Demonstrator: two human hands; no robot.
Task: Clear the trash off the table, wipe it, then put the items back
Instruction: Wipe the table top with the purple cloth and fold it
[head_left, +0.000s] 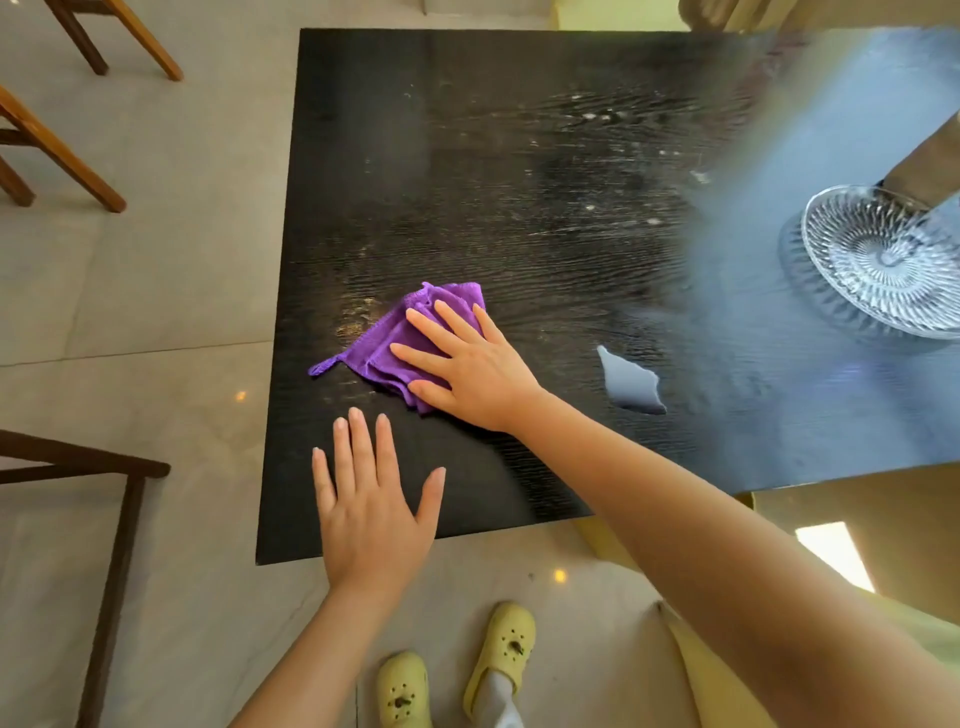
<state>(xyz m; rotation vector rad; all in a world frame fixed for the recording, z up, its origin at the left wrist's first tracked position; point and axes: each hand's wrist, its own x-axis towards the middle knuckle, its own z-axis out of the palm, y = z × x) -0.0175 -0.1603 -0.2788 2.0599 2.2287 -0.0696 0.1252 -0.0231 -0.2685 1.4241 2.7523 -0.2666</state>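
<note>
We see bright daylight wash the right of the dark bench (457, 130) into bluish glare (hazy and soft there). Our view bows toward the edges.

No writing, label, brand, number or sign can be read anywhere. The dark table (467, 156), purple cloth (384, 343) and glass dish (852, 280) show plain, unmarked surfaces.

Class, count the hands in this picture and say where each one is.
2. The left hand lies flat on the bare table near its front edge. The right hand presses flat on the purple cloth, further in. No others show.
</note>
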